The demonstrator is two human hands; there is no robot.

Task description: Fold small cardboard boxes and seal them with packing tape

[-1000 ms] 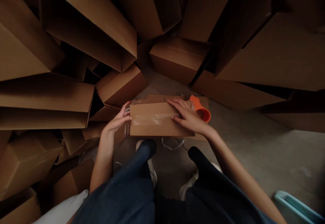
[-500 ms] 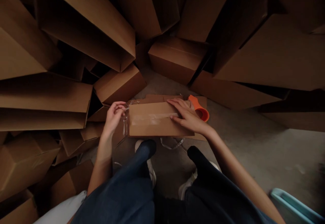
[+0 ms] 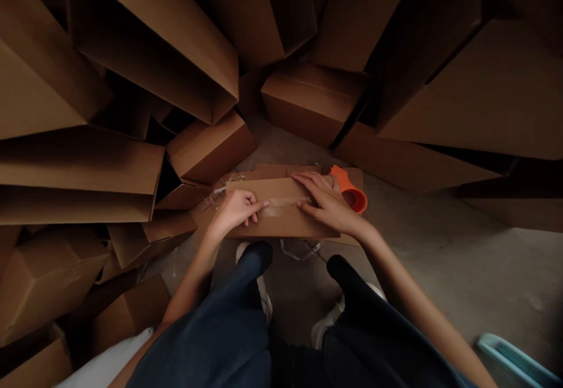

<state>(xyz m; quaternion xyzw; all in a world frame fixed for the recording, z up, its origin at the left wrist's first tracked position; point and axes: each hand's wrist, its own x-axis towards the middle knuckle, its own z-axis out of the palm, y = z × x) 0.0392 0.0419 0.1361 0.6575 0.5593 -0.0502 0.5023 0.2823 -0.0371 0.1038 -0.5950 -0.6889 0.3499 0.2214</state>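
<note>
A closed cardboard box (image 3: 285, 224) lies in front of my feet, with a strip of clear tape (image 3: 275, 209) along its top. My left hand (image 3: 240, 207) rests on the left part of the top, one digit pressed on the tape and the others loosely bent and apart. It shows nothing held. My right hand (image 3: 325, 203) lies spread over the box's right part, fingers toward the far edge and thumb near the tape. Just right of it, an orange tape dispenser (image 3: 352, 194) sits on flattened cardboard (image 3: 352, 174).
Open cardboard boxes (image 3: 193, 83) crowd the far and left sides. A smaller box (image 3: 308, 104) stands beyond my hands. Loose clear tape (image 3: 301, 252) lies near my shoes. Concrete floor (image 3: 422, 253) shows at right, with a light-blue plastic object (image 3: 514, 356) at the lower right.
My left hand has moved right, from the box's left end onto the taped top. My right hand stays spread on the box. The view has shifted slightly.
</note>
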